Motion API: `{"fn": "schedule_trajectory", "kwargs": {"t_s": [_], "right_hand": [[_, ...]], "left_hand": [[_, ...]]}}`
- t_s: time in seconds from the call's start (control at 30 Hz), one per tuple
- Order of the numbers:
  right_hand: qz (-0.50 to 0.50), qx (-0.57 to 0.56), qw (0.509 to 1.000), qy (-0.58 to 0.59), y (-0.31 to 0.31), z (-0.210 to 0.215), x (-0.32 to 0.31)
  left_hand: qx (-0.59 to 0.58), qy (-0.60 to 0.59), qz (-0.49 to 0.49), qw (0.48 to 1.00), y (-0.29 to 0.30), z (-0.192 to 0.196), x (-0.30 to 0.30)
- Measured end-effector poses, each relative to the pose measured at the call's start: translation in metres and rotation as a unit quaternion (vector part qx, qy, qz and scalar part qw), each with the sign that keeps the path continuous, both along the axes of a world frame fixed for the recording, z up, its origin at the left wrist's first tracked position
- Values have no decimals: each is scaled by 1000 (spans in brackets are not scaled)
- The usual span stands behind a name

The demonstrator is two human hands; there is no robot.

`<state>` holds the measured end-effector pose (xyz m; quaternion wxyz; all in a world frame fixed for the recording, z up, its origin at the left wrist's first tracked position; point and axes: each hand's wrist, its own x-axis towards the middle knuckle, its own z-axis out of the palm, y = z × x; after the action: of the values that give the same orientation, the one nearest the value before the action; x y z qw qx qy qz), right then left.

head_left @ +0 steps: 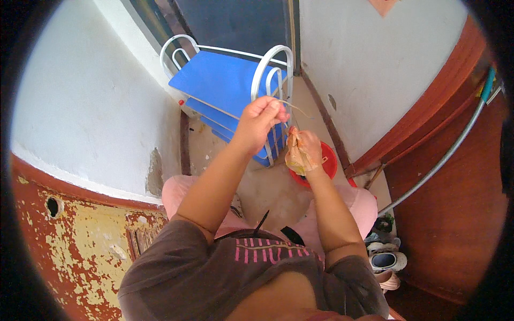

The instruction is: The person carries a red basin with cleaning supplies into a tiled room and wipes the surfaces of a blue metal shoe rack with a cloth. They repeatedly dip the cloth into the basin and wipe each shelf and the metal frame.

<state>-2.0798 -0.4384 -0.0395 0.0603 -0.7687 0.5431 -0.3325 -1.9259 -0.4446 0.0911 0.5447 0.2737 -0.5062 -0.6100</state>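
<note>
by the right edge of the white-tube, blue-shelved rack, left hand pinches a thin tan strand; right hand bunched, can't tell its grip. likely step: strand handling; next calls for steady pinch.

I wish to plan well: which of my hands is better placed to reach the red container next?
Right, probably. The right hand overlaps the red container in this view. The left hand appears farther off, in front of the blue-shelved rack, and pinches a thin strand.
</note>
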Motion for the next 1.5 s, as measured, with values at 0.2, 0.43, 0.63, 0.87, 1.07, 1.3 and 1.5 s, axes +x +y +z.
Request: {"fn": "schedule_trajectory", "kwargs": {"t_s": [0.2, 0.43, 0.63, 0.87, 1.07, 1.3, 1.5], "right_hand": [[-112, -39, 982, -147, -30, -23, -31], [-54, -147, 901, -404, -29, 0, -34], [137, 149, 482, -853, 17, 38, 11], [118, 312, 400, -854, 26, 76, -6], [23, 187, 500, -845, 2, 53, -41], [42, 115, 491, -863, -12, 47, -92], [-46, 185, 463, -866, 1, 47, -63]], "left_hand": [[-69, 193, 41, 978, -3, 2, 10], [-374, -238, 90, 892, 1, -2, 7], [-444, -445, 147, 764, 8, -67, -22], [-402, -437, 134, 793, 15, -76, -21], [-375, -380, 57, 844, 29, -89, -4], [-300, -271, 80, 911, 29, -67, 19], [-163, -32, 132, 977, 17, -14, 28]]}}
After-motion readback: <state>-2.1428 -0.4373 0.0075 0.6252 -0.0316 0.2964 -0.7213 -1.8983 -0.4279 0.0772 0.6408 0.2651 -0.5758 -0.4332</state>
